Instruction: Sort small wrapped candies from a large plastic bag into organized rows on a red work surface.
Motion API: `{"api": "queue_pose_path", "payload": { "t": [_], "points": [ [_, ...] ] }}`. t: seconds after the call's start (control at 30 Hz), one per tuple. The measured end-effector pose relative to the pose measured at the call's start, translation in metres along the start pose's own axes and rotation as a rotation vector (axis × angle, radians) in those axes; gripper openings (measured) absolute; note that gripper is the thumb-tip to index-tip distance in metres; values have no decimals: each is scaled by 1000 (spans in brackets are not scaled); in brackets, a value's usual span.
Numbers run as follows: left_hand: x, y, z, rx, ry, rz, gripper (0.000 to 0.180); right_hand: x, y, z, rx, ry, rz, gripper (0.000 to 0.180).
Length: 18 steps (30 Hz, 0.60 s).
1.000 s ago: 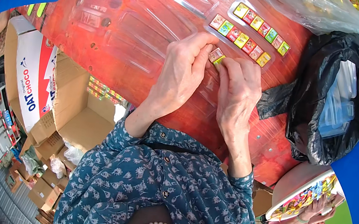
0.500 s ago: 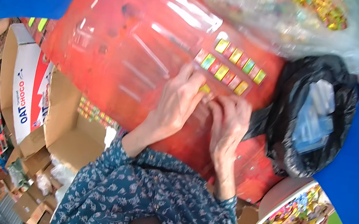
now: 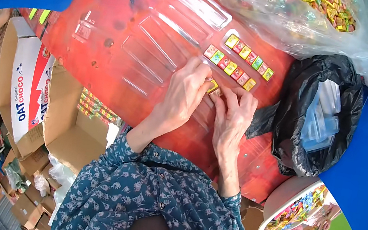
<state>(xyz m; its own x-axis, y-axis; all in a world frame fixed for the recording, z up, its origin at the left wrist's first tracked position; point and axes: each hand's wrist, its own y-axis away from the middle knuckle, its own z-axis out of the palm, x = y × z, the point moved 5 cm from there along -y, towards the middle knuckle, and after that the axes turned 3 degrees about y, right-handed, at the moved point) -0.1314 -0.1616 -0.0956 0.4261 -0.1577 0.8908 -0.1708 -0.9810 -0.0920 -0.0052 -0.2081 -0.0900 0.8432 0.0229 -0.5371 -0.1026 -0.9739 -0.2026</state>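
Observation:
My left hand point(image 3: 184, 88) is closed in a pinch at a small yellow wrapped candy point(image 3: 213, 87). Its fingertips meet those of my right hand point(image 3: 234, 116), whose thumb and fingers press together beside the same candy; what they grip is mostly hidden. Just beyond the hands, a clear plastic tray point(image 3: 228, 31) carries two slanting rows of small square candies point(image 3: 231, 68), wrapped in yellow, red, green and pink. A third slot of it lies partly under my fingers. More clear trays point(image 3: 152, 59) with long hollow slots rest to the left.
A red table point(image 3: 113, 14) lies beneath. At the far right is a clear bag of candies point(image 3: 298, 34); nearer stands a black bag point(image 3: 291, 108) holding clear plastic pieces. An open carton point(image 3: 76, 143) is at left. A person handles wrappers beside a white tub point(image 3: 269, 217) at lower right.
Both hands stay close together at the third slot, shifting only slightly. The view has moved a little and looks sharper; the other person's hands have moved beside the tub.

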Motion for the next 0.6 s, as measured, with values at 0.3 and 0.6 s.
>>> {"api": "queue_pose_path", "payload": {
  "t": [0.3,0.6],
  "points": [
    [43,0,-23,-65,-38,-72,19,-29,-8,-35,-75,11,25,21],
    [69,16,-54,-85,-23,-66,16,-73,-60,-89,28,57,-51,15]
  ]
}}
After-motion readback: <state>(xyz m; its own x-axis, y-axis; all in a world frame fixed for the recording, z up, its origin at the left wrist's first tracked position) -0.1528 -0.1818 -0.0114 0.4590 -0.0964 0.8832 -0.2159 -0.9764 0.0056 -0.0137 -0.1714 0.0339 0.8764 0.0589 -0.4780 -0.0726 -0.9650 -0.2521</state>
